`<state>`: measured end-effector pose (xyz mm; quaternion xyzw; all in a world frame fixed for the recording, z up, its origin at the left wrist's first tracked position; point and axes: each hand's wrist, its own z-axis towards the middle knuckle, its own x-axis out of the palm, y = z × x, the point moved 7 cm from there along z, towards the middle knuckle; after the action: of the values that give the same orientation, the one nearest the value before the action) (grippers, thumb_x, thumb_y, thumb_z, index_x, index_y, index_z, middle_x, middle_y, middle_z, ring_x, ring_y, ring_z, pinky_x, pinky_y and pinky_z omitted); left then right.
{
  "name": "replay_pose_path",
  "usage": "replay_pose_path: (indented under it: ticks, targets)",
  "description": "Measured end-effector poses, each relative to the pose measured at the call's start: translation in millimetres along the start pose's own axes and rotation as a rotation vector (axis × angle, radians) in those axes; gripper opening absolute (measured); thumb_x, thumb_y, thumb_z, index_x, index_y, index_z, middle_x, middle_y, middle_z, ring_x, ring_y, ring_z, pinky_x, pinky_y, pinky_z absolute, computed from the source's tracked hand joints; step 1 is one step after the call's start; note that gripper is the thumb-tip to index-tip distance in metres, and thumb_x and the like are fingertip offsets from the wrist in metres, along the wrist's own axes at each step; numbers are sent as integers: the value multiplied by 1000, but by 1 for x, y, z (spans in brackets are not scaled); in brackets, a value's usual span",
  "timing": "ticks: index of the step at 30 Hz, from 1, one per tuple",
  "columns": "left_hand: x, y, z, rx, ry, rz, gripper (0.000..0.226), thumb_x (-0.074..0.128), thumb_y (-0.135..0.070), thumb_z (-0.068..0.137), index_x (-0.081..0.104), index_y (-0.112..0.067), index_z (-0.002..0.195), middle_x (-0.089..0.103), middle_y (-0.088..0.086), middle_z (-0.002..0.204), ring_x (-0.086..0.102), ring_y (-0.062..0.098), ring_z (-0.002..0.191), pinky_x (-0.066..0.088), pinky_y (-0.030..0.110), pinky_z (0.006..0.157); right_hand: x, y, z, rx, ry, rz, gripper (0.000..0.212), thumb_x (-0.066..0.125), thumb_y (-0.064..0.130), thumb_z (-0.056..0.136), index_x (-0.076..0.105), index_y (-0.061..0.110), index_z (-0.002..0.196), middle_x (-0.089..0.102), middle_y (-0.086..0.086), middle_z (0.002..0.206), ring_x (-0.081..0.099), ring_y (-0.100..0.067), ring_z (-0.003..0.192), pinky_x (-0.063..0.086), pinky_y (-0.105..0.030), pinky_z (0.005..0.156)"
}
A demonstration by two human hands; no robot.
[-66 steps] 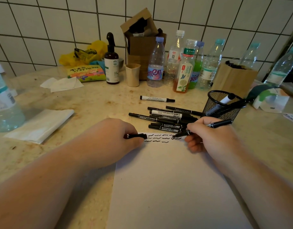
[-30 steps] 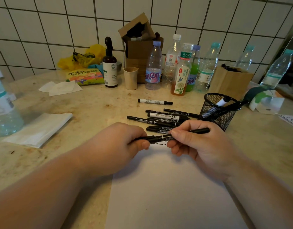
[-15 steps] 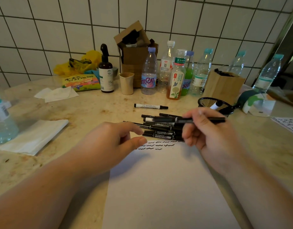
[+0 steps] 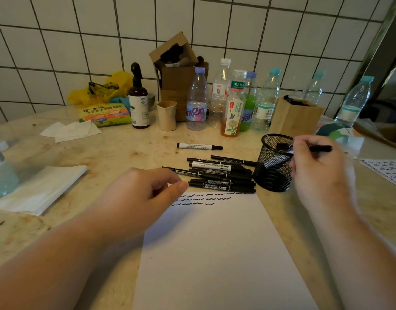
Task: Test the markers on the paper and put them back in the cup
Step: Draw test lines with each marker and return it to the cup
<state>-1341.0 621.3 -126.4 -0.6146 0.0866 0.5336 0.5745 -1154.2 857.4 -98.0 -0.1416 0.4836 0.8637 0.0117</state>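
- Since half a second ago, the right hand (image 4: 315, 166) has carried its black marker (image 4: 320, 149) from above the pile to the mesh cup (image 4: 273, 163).
- Fingers pinch the marker, lying level across the rim.
- Tip it upright, then release inside.
- Left hand (image 4: 143, 195) hovers loosely curled, holding nothing, over the paper (image 4: 215, 242) near the marker pile (image 4: 219, 175).

Two bare forearms, no sleeves in view, left hand (image 4: 139, 198), right hand (image 4: 315, 173) somewhat blurred, seemingly ringless
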Motion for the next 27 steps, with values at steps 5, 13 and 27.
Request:
replay_pose_path:
  ticks: [5,13,27]
  targets:
    - [1,0,1,-7,4,34,37,40,-67,82,65,-41,88,65,2,72,60,18,63,52,39,60,3,-1,1,7,14,168,31,61,28,98,52,33,127,72,3,74,68,-7,66,56,-30,69]
    - [2,2,3,-5,-2,59,31,45,-55,92,66,-32,89,64,-8,75,58,13,62,45,25,57,62,3,-37,-271,528,-290,18,73,16,87,70,33,82,62,14,88,57,-2,82,42,-19,72]
    - [3,2,3,0,-22,20,24,50,-48,93,68,-32,88,65,-6,70,57,14,61,48,31,57,79,-10,-45,-292,644,-579,7,72,29,90,72,31,97,45,17,91,46,-8,91,28,-10,67]
